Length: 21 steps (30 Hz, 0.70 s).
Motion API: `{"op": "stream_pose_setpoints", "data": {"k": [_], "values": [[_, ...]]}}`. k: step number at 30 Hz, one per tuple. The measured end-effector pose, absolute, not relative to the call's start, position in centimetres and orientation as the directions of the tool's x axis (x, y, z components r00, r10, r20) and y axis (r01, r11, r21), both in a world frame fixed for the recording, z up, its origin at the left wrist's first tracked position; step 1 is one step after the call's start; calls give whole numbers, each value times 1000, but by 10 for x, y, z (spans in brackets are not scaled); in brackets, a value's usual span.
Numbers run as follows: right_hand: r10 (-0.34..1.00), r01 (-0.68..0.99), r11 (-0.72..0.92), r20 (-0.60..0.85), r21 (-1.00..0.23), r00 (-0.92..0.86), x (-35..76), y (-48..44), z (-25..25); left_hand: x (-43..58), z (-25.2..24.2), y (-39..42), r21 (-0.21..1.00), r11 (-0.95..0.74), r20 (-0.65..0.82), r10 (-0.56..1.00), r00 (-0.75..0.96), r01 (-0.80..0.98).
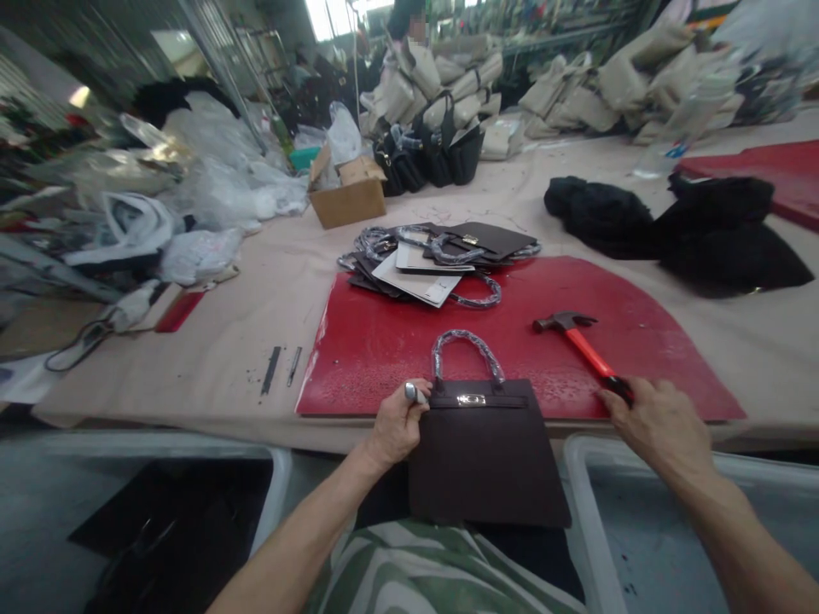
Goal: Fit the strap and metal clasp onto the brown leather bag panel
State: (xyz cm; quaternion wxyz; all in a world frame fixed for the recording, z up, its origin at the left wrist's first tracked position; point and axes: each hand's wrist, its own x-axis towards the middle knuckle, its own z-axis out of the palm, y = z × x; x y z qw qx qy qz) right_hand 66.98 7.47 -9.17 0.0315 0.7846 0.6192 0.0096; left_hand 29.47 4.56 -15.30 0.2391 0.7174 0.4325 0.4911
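A dark brown handbag panel (490, 465) hangs over the table's front edge, with a metal clasp (472, 399) and a plastic-wrapped handle (467, 334) that arches onto the red board. My left hand (395, 431) is closed around a short metal tool (415, 393) with a rounded silver end, right by the panel's upper left corner. Whether those fingers also pinch the panel is hard to see. On the right, my right hand (662, 426) has its fingers around the black grip of a claw hammer (585, 345), whose head rests on the board.
The red board (397, 358) carries a pile of similar panels (422, 277) at its back. A dark strip (270, 369) and a thin metal tool (294, 367) lie left. Bins (278, 477) flank my lap. Farther off are a cardboard box (349, 203), black cloth (735, 230) and beige bags (467, 85).
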Motion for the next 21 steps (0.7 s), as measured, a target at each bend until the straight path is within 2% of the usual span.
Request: {"op": "stream_pose_setpoints", "data": {"k": [9, 13, 17, 21], "values": [[965, 965, -262, -13, 21, 263, 648, 79, -92, 288, -158, 48, 780, -520, 497, 853, 161, 348], [955, 954, -297, -34, -34, 296, 649, 78, -94, 289, -156, 49, 790, -512, 474, 859, 193, 337], [928, 908, -370, -108, -195, 355, 654, 85, -90, 290, -157, 49, 794, -512, 482, 859, 173, 328], [863, 700, -505, -288, -505, 415, 656, 94, -78, 292, -157, 48, 797, -500, 471, 866, 170, 340]]}}
